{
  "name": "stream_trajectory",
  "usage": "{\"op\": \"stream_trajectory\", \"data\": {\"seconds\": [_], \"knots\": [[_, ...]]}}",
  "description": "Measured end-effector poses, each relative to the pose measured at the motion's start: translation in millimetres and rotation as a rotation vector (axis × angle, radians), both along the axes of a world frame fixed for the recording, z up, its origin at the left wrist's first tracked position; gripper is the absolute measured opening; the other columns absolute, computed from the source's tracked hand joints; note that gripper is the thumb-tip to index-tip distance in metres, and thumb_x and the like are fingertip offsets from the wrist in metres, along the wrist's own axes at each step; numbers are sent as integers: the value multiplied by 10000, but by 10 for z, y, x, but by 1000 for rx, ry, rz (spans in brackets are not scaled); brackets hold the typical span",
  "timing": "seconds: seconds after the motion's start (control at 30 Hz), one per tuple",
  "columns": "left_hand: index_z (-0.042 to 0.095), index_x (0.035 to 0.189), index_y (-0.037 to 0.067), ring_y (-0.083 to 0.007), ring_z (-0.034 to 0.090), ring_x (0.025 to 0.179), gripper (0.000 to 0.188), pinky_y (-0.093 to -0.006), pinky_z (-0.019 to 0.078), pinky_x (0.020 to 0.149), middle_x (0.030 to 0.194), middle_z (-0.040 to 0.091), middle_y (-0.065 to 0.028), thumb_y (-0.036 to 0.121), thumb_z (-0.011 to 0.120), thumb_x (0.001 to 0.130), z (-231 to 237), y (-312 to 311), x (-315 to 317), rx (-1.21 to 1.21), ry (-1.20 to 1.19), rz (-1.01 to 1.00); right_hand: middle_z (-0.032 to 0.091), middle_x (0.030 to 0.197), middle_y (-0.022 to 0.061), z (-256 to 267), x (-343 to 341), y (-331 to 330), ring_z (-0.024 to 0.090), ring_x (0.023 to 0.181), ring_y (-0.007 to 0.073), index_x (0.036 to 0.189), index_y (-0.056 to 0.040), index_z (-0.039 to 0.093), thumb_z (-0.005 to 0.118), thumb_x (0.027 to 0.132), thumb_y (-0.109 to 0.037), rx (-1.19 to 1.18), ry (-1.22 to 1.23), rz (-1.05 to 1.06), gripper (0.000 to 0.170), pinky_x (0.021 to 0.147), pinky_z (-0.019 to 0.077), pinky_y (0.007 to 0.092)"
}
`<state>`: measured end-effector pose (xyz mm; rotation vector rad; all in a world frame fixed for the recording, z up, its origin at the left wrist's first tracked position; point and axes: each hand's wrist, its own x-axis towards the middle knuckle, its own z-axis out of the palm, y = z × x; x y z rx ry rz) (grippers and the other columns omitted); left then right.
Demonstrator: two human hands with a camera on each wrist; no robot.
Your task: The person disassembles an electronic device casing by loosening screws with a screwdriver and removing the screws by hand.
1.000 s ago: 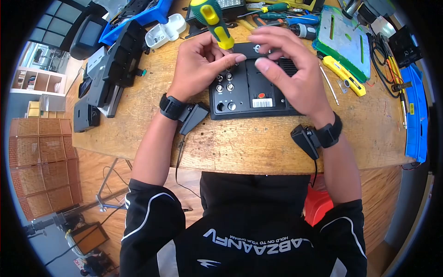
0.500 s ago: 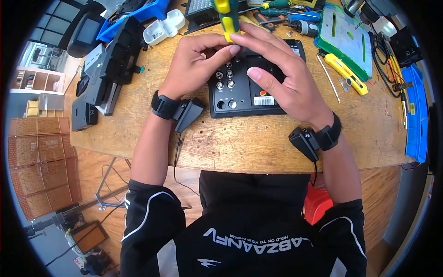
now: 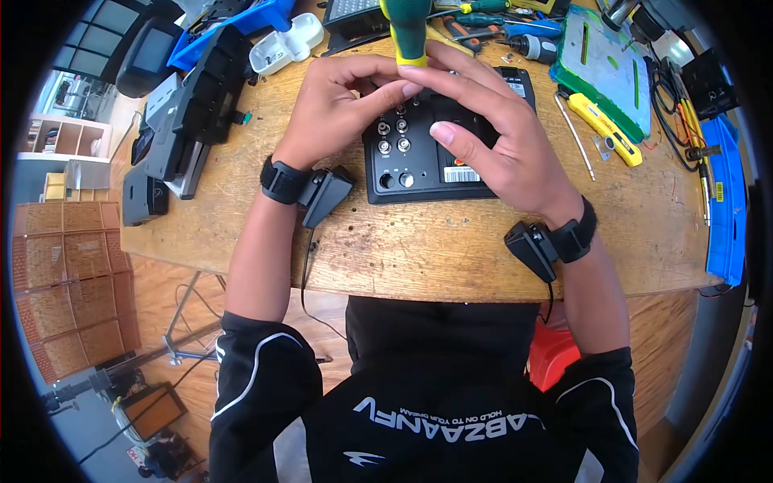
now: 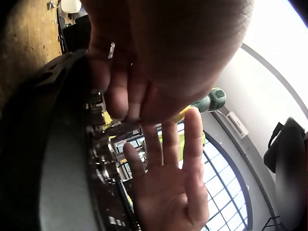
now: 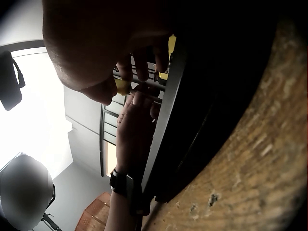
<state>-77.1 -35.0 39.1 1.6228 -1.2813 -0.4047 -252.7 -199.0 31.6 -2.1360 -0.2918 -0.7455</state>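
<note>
Wooden workbench (image 3: 435, 253): black BNC-socketed housing (image 3: 428, 157), flat beneath both hands. Green-yellow screwdriver (image 3: 409, 34), shaft pinched by left hand (image 3: 328, 114). Right hand (image 3: 515, 153), fingers extended, unclenched, now nearer handle than before, apparently steadying it.

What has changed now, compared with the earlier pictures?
The screwdriver leaned left; its top has swung right, so it looks nearly upright. The right hand has shifted left, bringing its index fingertip to the handle's yellow lower end. The left hand stays around the shaft, and the black device and yellow cutter lie as before.
</note>
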Motion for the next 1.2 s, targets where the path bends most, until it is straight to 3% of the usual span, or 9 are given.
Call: {"op": "stream_trajectory", "data": {"seconds": [0.3, 0.37, 0.5, 0.7, 0.77, 0.97, 1.2], "knots": [[747, 1080, 16, -75, 687, 804, 205, -223, 541, 722, 918, 759, -32, 115, 793, 907, 4, -15, -19, 18, -62, 34, 506, 1538, 150, 6, 0, 13, 493, 1393, 333, 1406, -157, 640, 679, 925, -138, 5, 1, 1, 483, 1177, 371, 436], [749, 1089, 15, -73, 688, 810, 213, -222, 542, 723, 914, 760, -32, 105, 794, 901, 2, -7, -3, -34, 87, -12, 505, 1538, 149, 3, -4, 10, 494, 1392, 334, 1407, -157, 638, 681, 922, -132, 4, 5, -7, 487, 1177, 371, 437], [755, 1093, 10, -75, 689, 800, 202, -224, 545, 716, 899, 758, -29, 104, 777, 916, -9, -24, -52, -43, 70, 43, 502, 1542, 142, 2, -5, 12, 485, 1402, 336, 1412, -161, 635, 684, 918, -124, -1, -7, 0, 498, 1181, 369, 440], [759, 1097, 14, -76, 692, 767, 203, -225, 552, 698, 889, 757, -33, 101, 778, 915, -15, -25, -49, -41, -158, 67, 499, 1546, 142, -2, -5, 9, 475, 1410, 340, 1427, -170, 622, 690, 915, -124, 2, -2, -6, 519, 1189, 361, 446], [753, 1120, 21, -71, 689, 781, 253, -223, 549, 713, 895, 756, -29, 97, 810, 886, -31, -22, -30, -64, 101, 41, 498, 1546, 143, -1, -7, 10, 473, 1413, 342, 1429, -172, 620, 691, 914, -126, 12, 5, -19, 522, 1191, 358, 448], [739, 1162, 17, -70, 684, 784, 274, -224, 547, 710, 897, 752, -23, 100, 793, 907, -47, -31, -19, -54, -91, 61, 501, 1540, 167, -10, -13, 4, 456, 1426, 349, 1428, -178, 621, 695, 914, -145, -27, 19, -25, 521, 1200, 344, 454], [754, 1130, 25, -47, 643, 757, 280, -206, 507, 699, 856, 738, 7, 110, 827, 873, -24, -25, -49, -16, 33, 51, 497, 1543, 165, 8, -9, 5, 451, 1428, 354, 1423, -198, 629, 702, 908, -144, -17, 25, -16, 522, 1203, 337, 455]]}}
